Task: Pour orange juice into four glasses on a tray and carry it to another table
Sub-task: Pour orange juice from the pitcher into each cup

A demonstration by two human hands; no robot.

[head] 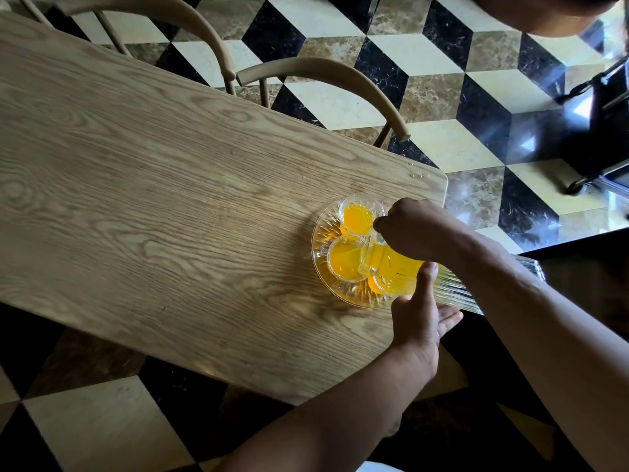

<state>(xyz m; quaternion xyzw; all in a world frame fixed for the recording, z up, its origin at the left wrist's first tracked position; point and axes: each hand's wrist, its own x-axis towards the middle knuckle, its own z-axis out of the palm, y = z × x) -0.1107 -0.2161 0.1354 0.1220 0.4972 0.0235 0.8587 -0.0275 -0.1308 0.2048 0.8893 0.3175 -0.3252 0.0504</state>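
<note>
Both hands' grip on tilted jug (452,284); juice-filled glasses (347,257)

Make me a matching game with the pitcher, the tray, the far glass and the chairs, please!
Things:
1. pitcher
2. tray
3. far glass
4. chairs

Descriptions:
A. pushed in along the far side of the table
B. tilted over a glass, held by both hands
C. clear and round, carrying the glasses near the table's corner
D. standing upright with orange juice inside

Pairs: 1-B, 2-C, 3-D, 4-A
</note>
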